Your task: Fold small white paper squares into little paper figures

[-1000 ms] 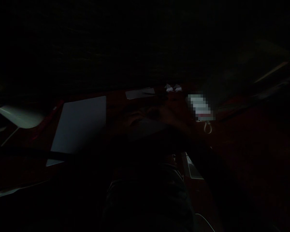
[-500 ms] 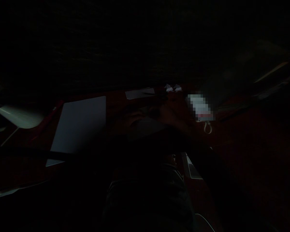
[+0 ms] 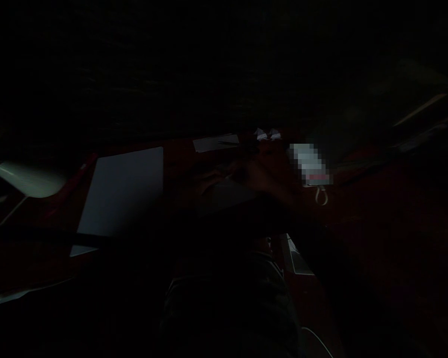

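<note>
Head view, very dim. Surface: reddish-brown tabletop [image 3: 280, 155], dull, its far edge fading into a near-black room. Details of the background not legible.

Left hand [image 3: 208, 182]: fingers bent over the far left part of a dim grey sheet [image 3: 229, 196]; degree of opening cannot be told. Right hand [image 3: 259, 176]: curled at the far right part of that sheet, close to the left; a small pale edge shows between the two hands. Whether either pinches the sheet or merely rests on it cannot be told. Position of the dim grey sheet: centre, directly in front of the person, near edge lost in shadow.

Large pale sheet [image 3: 129, 184], one: flat, left of the hands, crossed near its bottom by a dark band [image 3: 85, 239].
Small stack of paper [image 3: 209, 144], one: beyond the hands, a slim dark tool [image 3: 229, 143] lying over it.
Folded white pieces [image 3: 261, 134], two: side by side, right of the stack.
Pixelated item [image 3: 309, 164], one: right of the right hand, a pale loop [image 3: 321, 197] at its near end; contents unreadable.
Pale-bordered flat item [image 3: 302, 266], one: nearer the person, partly behind the right sleeve [image 3: 306, 236].
White cable [image 3: 317, 339], one: lower right.
Pale curved object [image 3: 33, 180], one: far left, beside a red strip [image 3: 72, 183].
</note>
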The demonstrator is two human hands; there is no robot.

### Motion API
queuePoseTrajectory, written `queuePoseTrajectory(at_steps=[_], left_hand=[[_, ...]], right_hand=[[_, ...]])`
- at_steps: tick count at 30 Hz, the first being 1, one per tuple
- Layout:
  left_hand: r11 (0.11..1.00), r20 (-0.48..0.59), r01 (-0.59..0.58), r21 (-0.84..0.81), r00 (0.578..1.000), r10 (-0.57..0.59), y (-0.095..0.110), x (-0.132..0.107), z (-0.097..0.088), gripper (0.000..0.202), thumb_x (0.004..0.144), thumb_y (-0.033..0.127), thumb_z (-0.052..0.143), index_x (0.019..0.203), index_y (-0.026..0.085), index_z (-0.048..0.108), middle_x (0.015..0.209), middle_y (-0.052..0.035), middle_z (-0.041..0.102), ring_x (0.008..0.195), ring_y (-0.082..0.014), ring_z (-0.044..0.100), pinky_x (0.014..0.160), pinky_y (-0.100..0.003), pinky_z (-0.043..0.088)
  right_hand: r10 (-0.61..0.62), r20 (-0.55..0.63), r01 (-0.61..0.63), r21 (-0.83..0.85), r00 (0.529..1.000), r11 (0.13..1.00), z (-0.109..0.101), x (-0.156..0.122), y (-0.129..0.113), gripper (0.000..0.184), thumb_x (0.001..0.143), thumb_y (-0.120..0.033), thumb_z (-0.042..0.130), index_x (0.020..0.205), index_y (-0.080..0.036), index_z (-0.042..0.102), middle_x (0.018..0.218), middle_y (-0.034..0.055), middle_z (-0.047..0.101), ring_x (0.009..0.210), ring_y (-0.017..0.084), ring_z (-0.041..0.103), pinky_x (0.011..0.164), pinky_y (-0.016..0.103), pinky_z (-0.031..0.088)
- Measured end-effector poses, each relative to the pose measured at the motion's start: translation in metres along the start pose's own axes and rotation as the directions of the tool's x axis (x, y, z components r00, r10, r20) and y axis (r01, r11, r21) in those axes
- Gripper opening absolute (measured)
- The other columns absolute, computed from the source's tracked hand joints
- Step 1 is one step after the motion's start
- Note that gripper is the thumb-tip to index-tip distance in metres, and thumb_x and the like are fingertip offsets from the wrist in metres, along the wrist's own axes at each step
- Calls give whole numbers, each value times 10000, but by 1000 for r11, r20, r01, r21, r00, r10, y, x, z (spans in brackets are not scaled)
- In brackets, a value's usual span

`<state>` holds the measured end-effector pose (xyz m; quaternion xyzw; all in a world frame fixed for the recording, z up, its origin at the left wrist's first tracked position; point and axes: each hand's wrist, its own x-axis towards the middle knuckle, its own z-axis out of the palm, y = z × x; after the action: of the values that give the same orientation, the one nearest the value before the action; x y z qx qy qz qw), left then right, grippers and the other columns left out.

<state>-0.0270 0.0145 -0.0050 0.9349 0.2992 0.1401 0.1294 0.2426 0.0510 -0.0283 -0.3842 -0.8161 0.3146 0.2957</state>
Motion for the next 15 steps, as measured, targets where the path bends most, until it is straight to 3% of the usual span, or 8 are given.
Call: queuePoseTrajectory(at_steps=[6,15], left_hand=[[1000,8,22,-13,1000,-22,2,1,-2,460,1061,193,545,1498,248,680,1516,-80,682,1396,-300,620,1223,-501,502],[1000,-8,5,-7,1000,-5,-1,1,0,463,1071,205,528,1508,254,674,1516,-91,679,1404,-307,616,1230,-505,480]], right_hand=[[-38,71,38,2,997,999,-7,-2,-3,230,871,-92,686,921,-219,871,979,41,873,893,208,796,887,339,587],[-8,25,8,8,1000,1000,-5,-3,-1,252,864,-79,707,994,-214,876,1039,61,876,938,215,809,903,342,601]])
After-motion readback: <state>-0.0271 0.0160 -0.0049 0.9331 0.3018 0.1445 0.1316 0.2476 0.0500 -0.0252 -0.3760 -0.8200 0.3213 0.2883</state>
